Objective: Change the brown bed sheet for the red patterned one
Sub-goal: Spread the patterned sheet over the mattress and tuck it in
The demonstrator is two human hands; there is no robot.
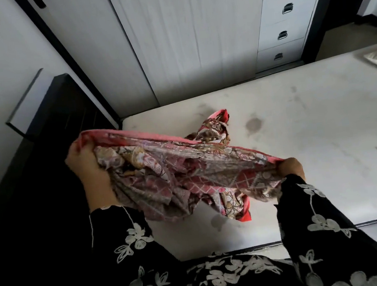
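The red patterned sheet (181, 174) hangs bunched between both hands above the bare, stained mattress (299, 135), one end trailing onto it. The left hand (86, 164) fingers clutch its left edge; the right hand (290, 169) fingers pinch the right edge. A white wardrobe (189, 37) stands behind the bed

Person wore black long sleeves (313, 218) with white embroidered flowers and leaves; same floral pattern ran across the garment's front (221, 277); hands bare.
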